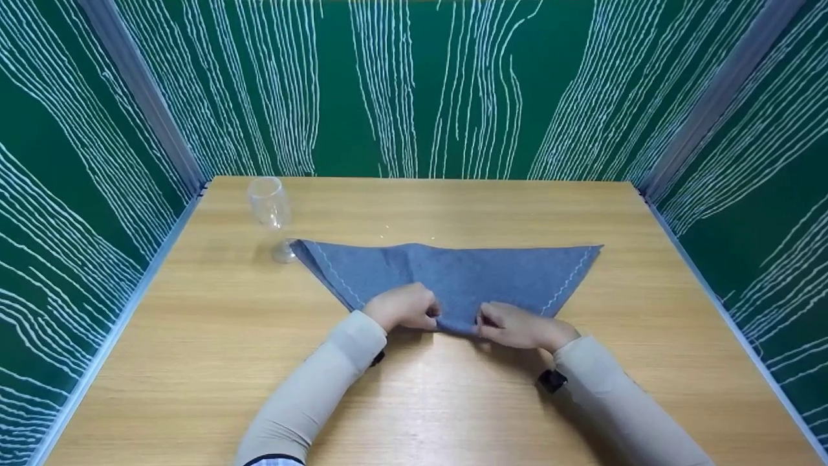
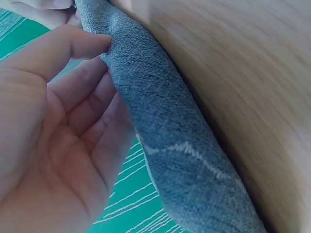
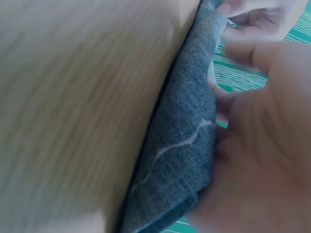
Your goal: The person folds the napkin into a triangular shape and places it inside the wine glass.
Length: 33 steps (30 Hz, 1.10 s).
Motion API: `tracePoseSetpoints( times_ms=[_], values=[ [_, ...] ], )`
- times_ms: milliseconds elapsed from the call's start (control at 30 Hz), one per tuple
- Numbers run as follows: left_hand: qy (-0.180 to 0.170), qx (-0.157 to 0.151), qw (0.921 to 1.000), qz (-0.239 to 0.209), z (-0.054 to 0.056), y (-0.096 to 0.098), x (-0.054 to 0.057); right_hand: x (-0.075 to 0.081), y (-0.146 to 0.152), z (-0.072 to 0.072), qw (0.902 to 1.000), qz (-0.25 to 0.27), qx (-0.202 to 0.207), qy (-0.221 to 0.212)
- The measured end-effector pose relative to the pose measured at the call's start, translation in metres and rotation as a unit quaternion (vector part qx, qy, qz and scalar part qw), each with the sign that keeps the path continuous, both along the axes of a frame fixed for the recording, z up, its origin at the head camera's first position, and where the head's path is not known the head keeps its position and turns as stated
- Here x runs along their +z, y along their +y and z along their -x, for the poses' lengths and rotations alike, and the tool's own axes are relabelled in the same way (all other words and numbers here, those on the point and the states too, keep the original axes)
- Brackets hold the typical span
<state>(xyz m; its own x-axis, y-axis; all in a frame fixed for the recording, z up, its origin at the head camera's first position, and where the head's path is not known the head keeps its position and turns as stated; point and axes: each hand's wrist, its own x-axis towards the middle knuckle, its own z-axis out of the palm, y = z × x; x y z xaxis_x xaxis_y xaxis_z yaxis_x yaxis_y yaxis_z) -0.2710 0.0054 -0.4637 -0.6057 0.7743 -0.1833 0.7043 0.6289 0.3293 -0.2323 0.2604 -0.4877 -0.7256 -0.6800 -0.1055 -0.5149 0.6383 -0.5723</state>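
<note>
A blue-grey cloth napkin [image 1: 466, 272] with pale zigzag stitching lies folded across the table, its long straight edge at the back and narrowing toward the front. Its near edge is turned over into a thick roll, seen close up in both wrist views [image 2: 160, 102]. My left hand [image 1: 406, 307] pinches that near edge left of the middle, thumb on the roll and fingers behind it. A short way to the right, my right hand [image 1: 517, 325] grips the same edge, its fingers partly hidden behind the cloth [image 3: 182, 107].
A clear stemmed glass [image 1: 270, 210] stands at the back left, the napkin's left corner right at its foot. Green panels [image 1: 556, 84] with white wavy lines rise behind and beside the wooden table [image 1: 194, 310]. Tiny white specks lie behind the cloth.
</note>
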Motion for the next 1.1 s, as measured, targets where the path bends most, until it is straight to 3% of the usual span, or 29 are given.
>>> tracePoseSetpoints(
  times_ms=[167, 567, 833, 1000, 1100],
  values=[
    [0.005, 0.007, 1.0, -0.002, -0.002, -0.001, -0.004, -0.001, 0.001, -0.004, 0.9993, -0.023, 0.006, 0.03],
    [0.037, 0.019, 0.9991, -0.011, -0.007, -0.003, -0.006, 0.006, 0.0, 0.004, 0.9945, -0.058, 0.022, 0.084],
    [0.052, 0.041, 0.9978, -0.004, -0.005, -0.003, -0.01, 0.011, 0.0, 0.022, 0.9963, -0.077, 0.033, 0.02],
    [0.062, 0.052, 0.9967, -0.007, -0.003, -0.003, -0.012, 0.011, 0.005, 0.031, 0.9957, -0.086, 0.012, -0.033],
    [0.058, 0.057, 0.9966, -0.01, -0.001, -0.004, -0.012, 0.01, 0.006, 0.033, 0.9958, -0.081, 0.008, -0.041]
  ],
)
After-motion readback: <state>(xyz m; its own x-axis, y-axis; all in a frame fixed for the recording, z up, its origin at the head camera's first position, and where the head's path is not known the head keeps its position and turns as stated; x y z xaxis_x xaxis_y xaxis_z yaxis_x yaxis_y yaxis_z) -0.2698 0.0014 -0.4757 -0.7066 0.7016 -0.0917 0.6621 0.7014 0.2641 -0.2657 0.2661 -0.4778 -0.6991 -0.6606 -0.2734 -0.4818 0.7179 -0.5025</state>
